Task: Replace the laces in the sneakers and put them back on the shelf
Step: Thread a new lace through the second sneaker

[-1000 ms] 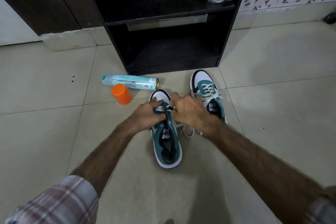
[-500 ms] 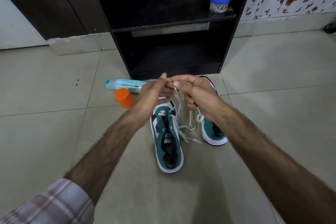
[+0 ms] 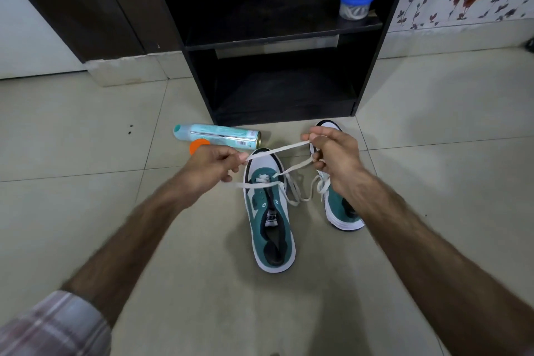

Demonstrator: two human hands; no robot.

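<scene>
Two teal-and-white sneakers stand on the tiled floor before a black shelf unit [image 3: 277,40]. The left sneaker [image 3: 270,220] has a white lace [image 3: 277,151] through its lowest eyelets only. My left hand [image 3: 212,166] pinches one stretch of that lace above the toe. My right hand [image 3: 335,156] holds the other stretch, pulled out to the right. Loose lace hangs down between the shoes. The right sneaker [image 3: 342,208] is laced and partly hidden behind my right hand.
A teal spray can [image 3: 216,136] lies on the floor left of the shoes, with an orange cap [image 3: 198,145] partly behind my left hand. A blue-lidded clear jar [image 3: 356,3] sits on the upper shelf. The lower shelf compartment [image 3: 284,92] is dark and open.
My hands rose from the left sneaker's toe with the lace, met above it, then moved apart, drawing the lace taut between them.
</scene>
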